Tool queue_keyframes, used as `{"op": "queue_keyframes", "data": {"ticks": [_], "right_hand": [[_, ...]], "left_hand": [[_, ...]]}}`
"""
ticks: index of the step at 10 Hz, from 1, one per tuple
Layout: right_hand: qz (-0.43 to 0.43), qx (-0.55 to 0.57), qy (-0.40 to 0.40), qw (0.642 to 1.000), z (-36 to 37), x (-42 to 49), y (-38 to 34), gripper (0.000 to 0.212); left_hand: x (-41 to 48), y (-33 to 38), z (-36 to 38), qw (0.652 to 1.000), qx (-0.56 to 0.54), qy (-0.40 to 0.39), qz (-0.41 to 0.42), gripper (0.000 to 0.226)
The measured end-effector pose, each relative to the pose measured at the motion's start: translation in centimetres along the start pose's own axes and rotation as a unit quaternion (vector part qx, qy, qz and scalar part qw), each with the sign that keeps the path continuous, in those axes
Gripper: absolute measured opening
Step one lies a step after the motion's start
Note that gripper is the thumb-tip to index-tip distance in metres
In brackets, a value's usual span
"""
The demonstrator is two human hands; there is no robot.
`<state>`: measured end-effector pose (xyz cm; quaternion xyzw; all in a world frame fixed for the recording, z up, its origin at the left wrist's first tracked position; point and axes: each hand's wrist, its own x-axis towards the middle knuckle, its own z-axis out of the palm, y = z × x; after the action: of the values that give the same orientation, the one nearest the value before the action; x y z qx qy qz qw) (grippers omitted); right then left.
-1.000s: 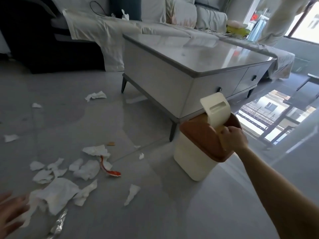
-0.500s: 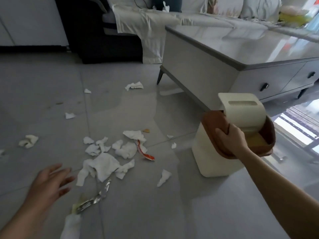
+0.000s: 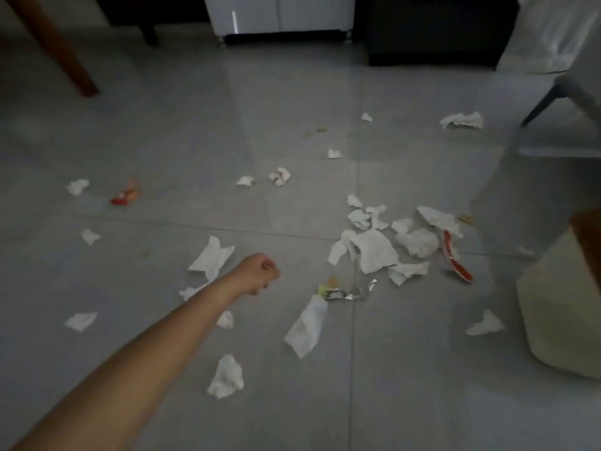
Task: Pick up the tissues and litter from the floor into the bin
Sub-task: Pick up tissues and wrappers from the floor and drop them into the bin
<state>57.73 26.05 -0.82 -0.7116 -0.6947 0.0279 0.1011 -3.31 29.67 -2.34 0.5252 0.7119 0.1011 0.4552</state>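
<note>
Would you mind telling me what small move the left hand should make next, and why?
Probably lower the left hand and open its curled fingers over the flat tissue just beside it. The hand looks empty, that tissue is the nearest litter, and the bin waits at the right edge.

One hand [image 3: 258,273] shows, fingers curled. Around it lie roughly twenty white tissues [image 3: 374,252], most to its right. Two red wrappers: one [image 3: 455,258] right, one [image 3: 125,193] far left. One foil wrapper [image 3: 344,292] just right. One bin [image 3: 562,307] at far right.
</note>
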Motion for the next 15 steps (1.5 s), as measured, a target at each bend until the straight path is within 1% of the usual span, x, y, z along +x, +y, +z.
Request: {"op": "queue_keyframes", "data": {"ticks": [1,2,3,4,5,6,7,8,9,10,11,12,13,14,15], "right_hand": [[-0.09,-0.047,0.037,0.994,1.2,4.1,-6.1,0.043],[-0.08,-0.073,-0.113,0.988,1.1,5.7,-12.4,0.043],[-0.174,-0.169,0.016,0.97,4.5,2.0,-24.3,0.058],[-0.256,-0.161,-0.107,0.947,8.0,-0.4,-33.8,0.045],[-0.262,-0.125,-0.27,0.918,14.0,-2.1,-39.8,0.045],[-0.225,-0.072,-0.307,0.922,18.6,-3.1,-43.4,0.045],[-0.147,-0.011,-0.329,0.933,21.6,-4.2,-43.9,0.044],[-0.164,-0.003,-0.289,0.943,23.2,-5.0,-42.9,0.026],[-0.109,0.169,-0.263,0.944,22.8,-4.8,-43.8,0.012],[-0.062,0.337,-0.24,0.908,20.6,-4.1,-46.2,0.02],[-0.093,0.385,-0.236,0.888,18.8,-3.9,-47.5,0.031],[-0.089,0.364,-0.156,0.914,17.2,-3.1,-46.5,0.039],[-0.034,0.368,-0.108,0.923,14.4,-1.3,-44.1,0.046],[-0.031,0.377,-0.105,0.92,10.5,0.1,-41.1,0.037],[-0.087,0.331,-0.098,0.934,6.3,1.2,-38.7,0.022]], "left_hand": [[-0.3,-5.8,-1.0,0.991,0.135,0.004,-0.023,0.038],[-1.5,-11.4,-0.3,0.963,0.262,-0.054,-0.032,0.043],[-2.9,-15.2,0.9,0.958,0.269,-0.093,-0.047,0.048],[-4.0,-17.6,2.4,0.962,0.252,-0.087,-0.055,0.064],[-4.6,-19.1,4.5,0.969,0.228,-0.026,-0.092,0.066],[-4.2,-20.2,6.0,0.972,0.215,0.048,-0.083,0.035],[-3.2,-20.2,6.0,0.983,0.139,0.088,-0.081,0.022],[-2.1,-18.0,5.1,0.987,-0.048,0.106,-0.107,0.024],[-0.6,-15.3,4.8,0.981,-0.146,0.105,-0.071,0.019],[0.9,-13.0,5.0,0.967,-0.209,0.128,-0.068,0.022],[1.3,-10.4,5.3,0.961,-0.237,0.132,-0.045,0.023],[0.1,-7.6,5.5,0.944,-0.308,0.117,-0.035,0.02],[-1.5,-4.2,5.5,0.882,-0.471,0.022,-0.027,0.012],[-2.9,0.6,5.9,0.894,-0.444,-0.035,0.047,0.013],[-3.9,5.4,6.1,0.908,-0.41,-0.026,0.082,0.008]]}}
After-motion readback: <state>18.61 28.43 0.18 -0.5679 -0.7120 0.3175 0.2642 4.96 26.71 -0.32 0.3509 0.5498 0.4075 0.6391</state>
